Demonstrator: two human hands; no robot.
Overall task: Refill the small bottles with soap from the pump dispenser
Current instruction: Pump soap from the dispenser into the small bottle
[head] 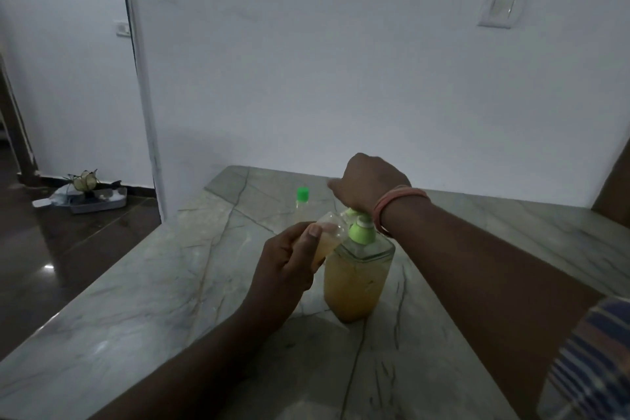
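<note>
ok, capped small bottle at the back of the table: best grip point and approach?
Take the capped small bottle round its clear body just below the green cap, coming from its left. It stands upright and apart, with bare table on that side; the right hand and pump dispenser crowd its right.

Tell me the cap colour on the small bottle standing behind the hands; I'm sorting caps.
Bright green, seen in the head view on the small bottle.
</note>
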